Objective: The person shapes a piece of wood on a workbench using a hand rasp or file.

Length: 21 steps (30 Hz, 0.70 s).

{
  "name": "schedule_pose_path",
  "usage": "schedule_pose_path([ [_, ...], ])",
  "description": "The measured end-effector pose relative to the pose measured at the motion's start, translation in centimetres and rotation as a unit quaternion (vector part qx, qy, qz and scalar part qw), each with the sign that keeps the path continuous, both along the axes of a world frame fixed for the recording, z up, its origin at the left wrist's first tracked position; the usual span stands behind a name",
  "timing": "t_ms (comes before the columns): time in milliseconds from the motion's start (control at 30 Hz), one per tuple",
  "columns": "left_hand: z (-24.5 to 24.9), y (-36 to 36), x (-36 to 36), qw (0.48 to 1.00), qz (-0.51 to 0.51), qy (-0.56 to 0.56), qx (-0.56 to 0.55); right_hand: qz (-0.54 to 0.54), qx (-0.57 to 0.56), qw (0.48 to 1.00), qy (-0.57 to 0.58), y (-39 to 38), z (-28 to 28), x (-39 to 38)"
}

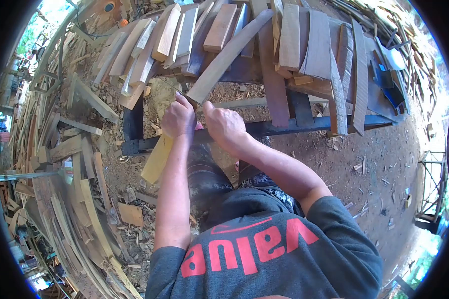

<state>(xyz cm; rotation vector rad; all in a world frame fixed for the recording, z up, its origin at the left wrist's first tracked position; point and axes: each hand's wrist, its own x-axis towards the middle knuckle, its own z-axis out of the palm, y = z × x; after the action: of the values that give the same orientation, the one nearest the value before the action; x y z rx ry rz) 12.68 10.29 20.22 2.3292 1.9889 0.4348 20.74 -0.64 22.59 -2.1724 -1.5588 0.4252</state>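
My left hand (178, 118) is closed in a fist with the thumb up, just below the lower end of a long slanted wood plank (229, 57). A thin dark line runs from near its thumb toward the pile; what the fist holds is hidden. A yellowish board (157, 158) hangs below that wrist, partly covered by the forearm. Close beside it, my right hand (225, 127) is also closed, its knuckles near the same plank end. Whatever lies inside its fingers does not show.
Many wood pieces (289, 37) lie across a dark metal frame (209, 135) in front of me. Long strips (65, 239) are heaped at left, with more stacked at far right. Chips and offcuts, including a small board (130, 214), litter the dirt floor. A blue piece (384, 79) sits at right.
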Motion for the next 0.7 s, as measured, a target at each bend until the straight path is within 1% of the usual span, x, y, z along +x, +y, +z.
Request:
schedule_pose_path([
  [67, 0.2, -0.2, 0.0, 0.999, -0.003, -0.013, -0.035, 0.01, 0.025, 1.0, 0.013, -1.3, 0.0, 0.4],
  [100, 0.3, -0.2, 0.2, 0.999, -0.004, -0.016, -0.033, 0.021, 0.049, 0.998, 0.024, -2.2, -0.1, 0.8],
  [133, 0.5, -0.3, 0.2, 0.999, 0.0, -0.017, -0.034, 0.023, 0.049, 0.998, 0.021, -3.2, 0.0, 1.0],
  [200, 0.8, -0.4, 0.3, 0.999, 0.006, -0.018, -0.039, 0.021, -0.032, 0.999, 0.035, -4.9, 0.3, 1.1],
  [233, 1.2, -0.5, 0.3, 0.998, 0.008, -0.023, -0.051, 0.023, -0.035, 0.998, 0.035, -4.7, 0.2, 1.1],
  [300, 0.9, -0.6, 0.3, 0.998, 0.008, -0.024, -0.064, 0.011, 0.005, 0.999, 0.052, -3.5, 0.1, 0.9],
  [367, 0.2, -0.3, 0.1, 0.999, 0.002, -0.024, -0.033, 0.011, 0.006, 0.999, 0.033, -1.4, -0.4, 0.5],
  [433, 0.5, -0.3, 0.1, 0.999, 0.001, -0.023, -0.03, 0.007, 0.034, 0.999, 0.021, -0.4, -0.6, 0.3],
  [533, 1.0, -0.4, 0.2, 0.999, -0.003, -0.024, -0.042, 0.017, 0.056, 0.998, 0.025, -2.9, -0.7, 0.7],
  [567, 1.0, -0.5, 0.1, 0.998, -0.002, -0.024, -0.053, 0.022, 0.052, 0.998, 0.023, -3.6, -0.4, 0.9],
  [633, 0.6, -0.3, 0.1, 0.999, 0.004, -0.024, -0.049, 0.014, -0.01, 0.999, 0.031, -4.7, 0.2, 1.0],
  [700, 0.4, -0.4, 0.1, 0.999, 0.005, -0.021, -0.039, 0.017, -0.019, 0.999, 0.026, -3.5, -0.3, 1.0],
])
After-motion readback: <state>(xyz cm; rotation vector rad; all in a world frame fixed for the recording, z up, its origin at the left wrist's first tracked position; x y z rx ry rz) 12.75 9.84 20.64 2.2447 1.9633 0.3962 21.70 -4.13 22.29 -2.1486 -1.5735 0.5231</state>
